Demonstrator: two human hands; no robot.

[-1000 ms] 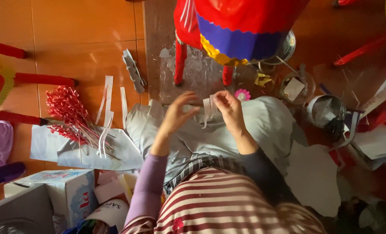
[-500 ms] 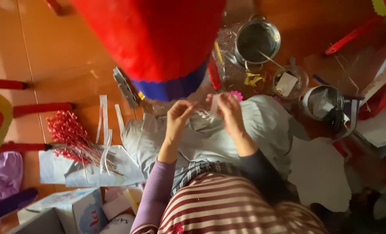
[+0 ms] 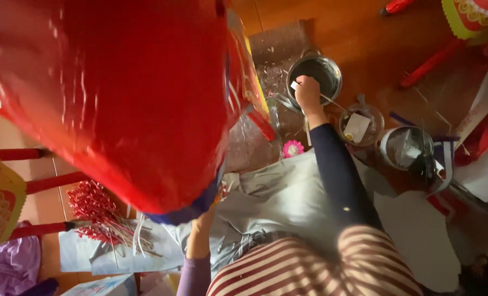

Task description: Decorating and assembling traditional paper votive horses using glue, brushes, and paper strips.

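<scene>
My right hand is stretched forward over a round metal bowl on the wooden floor and pinches a small white paper strip at the bowl's near rim. A thin stick rests in the bowl. My left hand is raised to the blue bottom rim of a large red lantern that fills the upper left of the view. The lantern hides its fingers. My grey trousers and striped shirt lie below.
A small glass bowl with a white tag and a round metal tin sit right of my arm. A pink paper flower lies near my knee. Red-tipped sticks rest on white paper at left. White sheets lie at right.
My right hand has left my lap and reached forward to the metal bowl with a paper strip. My left hand has gone up to the lantern, which now looms much larger.
</scene>
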